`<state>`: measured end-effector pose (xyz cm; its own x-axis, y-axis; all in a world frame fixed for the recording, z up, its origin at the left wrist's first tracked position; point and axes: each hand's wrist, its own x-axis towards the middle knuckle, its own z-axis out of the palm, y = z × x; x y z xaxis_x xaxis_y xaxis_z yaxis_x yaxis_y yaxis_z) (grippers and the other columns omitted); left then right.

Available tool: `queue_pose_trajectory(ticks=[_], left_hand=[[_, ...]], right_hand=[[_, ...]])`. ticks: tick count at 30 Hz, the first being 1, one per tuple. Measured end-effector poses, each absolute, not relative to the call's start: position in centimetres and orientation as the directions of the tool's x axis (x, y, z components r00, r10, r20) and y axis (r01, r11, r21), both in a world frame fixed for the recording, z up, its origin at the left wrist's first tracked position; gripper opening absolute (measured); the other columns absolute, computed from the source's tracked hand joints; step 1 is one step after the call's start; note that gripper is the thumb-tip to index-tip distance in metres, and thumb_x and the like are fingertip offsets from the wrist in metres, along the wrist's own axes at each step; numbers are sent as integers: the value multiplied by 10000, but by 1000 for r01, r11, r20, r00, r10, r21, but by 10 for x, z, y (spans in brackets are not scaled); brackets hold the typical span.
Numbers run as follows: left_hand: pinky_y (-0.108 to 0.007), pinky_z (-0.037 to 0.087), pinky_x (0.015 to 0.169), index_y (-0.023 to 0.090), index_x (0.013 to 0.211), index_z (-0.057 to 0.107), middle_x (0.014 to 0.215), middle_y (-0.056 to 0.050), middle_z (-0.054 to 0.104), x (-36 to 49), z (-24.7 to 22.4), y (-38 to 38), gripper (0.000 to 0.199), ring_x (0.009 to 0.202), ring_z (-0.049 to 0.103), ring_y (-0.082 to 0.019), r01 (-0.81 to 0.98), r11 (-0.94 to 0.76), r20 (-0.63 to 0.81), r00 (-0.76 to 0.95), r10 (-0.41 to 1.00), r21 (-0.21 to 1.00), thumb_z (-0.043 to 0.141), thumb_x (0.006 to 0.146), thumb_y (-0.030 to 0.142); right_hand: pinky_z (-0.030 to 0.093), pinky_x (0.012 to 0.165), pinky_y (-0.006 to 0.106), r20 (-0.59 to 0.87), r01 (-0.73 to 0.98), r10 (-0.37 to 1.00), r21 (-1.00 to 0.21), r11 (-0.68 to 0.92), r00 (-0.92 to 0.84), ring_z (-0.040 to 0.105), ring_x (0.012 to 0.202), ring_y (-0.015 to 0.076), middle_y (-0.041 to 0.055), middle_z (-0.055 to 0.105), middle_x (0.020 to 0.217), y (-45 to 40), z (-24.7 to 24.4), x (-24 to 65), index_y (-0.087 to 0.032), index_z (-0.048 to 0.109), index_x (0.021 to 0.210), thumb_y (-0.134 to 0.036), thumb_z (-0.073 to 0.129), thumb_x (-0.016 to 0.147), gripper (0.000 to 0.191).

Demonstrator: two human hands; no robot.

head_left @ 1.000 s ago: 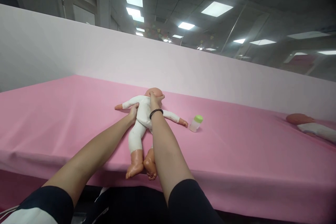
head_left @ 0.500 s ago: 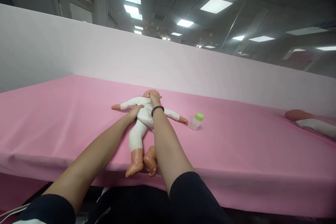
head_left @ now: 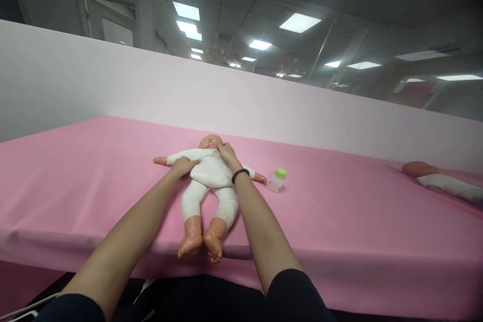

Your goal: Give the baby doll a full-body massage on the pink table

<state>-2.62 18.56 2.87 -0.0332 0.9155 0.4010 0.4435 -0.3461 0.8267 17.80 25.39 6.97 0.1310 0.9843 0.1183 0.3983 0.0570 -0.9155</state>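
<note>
A baby doll (head_left: 211, 171) with a white cloth body lies on its back, legs toward me and arms spread. Its bare head (head_left: 210, 141) is turned to one side. My left hand (head_left: 184, 165) grips the doll's side below the arm, thumb on the chest and the other fingers mostly hidden. At the opposite shoulder, my right hand (head_left: 227, 153) is closed with bent fingers against the doll's neck and collar. A dark beaded band (head_left: 240, 175) circles my right wrist. Beyond the doll's hand stands a small bottle (head_left: 278, 180) with a green cap, slightly tilted in view.
A pink sheet (head_left: 332, 211) covers the table, its front edge hanging down near me. Along the back runs a white partition (head_left: 241, 98) with glass above it. Part of a second doll (head_left: 433, 176) lies at the far right.
My right hand has moved from the doll's face down to the neck and shoulder. The doll's head shows more now, and its legs are both uncovered. My view has shifted slightly.
</note>
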Motion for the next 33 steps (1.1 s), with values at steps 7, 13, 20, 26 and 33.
queue_pose_trajectory(ticks=[7, 13, 20, 26, 33], left_hand=[[-377, 534, 918, 165, 982, 679, 984, -89, 738, -13, 56, 195, 189, 983, 693, -284, 818, -217, 451, -58, 891, 533, 673, 796, 197], [-357, 523, 986, 179, 1165, 725, 1190, -112, 721, 26, 80, 209, 323, 1141, 677, -266, 900, -415, 482, 308, 820, 132, 488, 948, 145], [-376, 425, 1168, 126, 1357, 660, 1386, -170, 644, 37, 68, 204, 405, 1428, 491, -266, 876, -473, 463, 460, 758, -95, 441, 1016, 139], [-348, 486, 1109, 155, 1312, 688, 1292, -125, 717, 44, 77, 205, 371, 1272, 637, -239, 912, -408, 385, 391, 836, -40, 481, 1004, 131], [-349, 529, 1044, 149, 1359, 640, 1405, -157, 634, 41, 74, 195, 383, 1320, 598, -267, 934, -356, 398, 337, 853, -27, 450, 1026, 162]], right_hand=[[500, 1005, 275, 477, 517, 874, -726, 453, -95, 686, 1087, 177, 41, 760, 1108, 234, 42, 192, -188, 754, 964, -112, 586, 892, 198], [485, 1044, 261, 502, 629, 850, -612, 479, -158, 687, 1154, 179, 44, 755, 1190, 231, 46, 189, -200, 784, 1092, -121, 595, 946, 252], [490, 968, 270, 464, 806, 857, -405, 431, -225, 681, 1136, 216, 81, 743, 1201, 214, 56, 185, -208, 763, 1160, -192, 544, 996, 275], [469, 899, 272, 393, 898, 880, -230, 374, -266, 678, 1060, 234, 134, 736, 1165, 203, 69, 174, -155, 758, 1135, -143, 425, 1018, 353], [454, 889, 263, 431, 889, 861, -230, 395, -271, 660, 1064, 214, 116, 730, 1155, 198, 70, 178, -150, 733, 1088, -139, 448, 1004, 297]])
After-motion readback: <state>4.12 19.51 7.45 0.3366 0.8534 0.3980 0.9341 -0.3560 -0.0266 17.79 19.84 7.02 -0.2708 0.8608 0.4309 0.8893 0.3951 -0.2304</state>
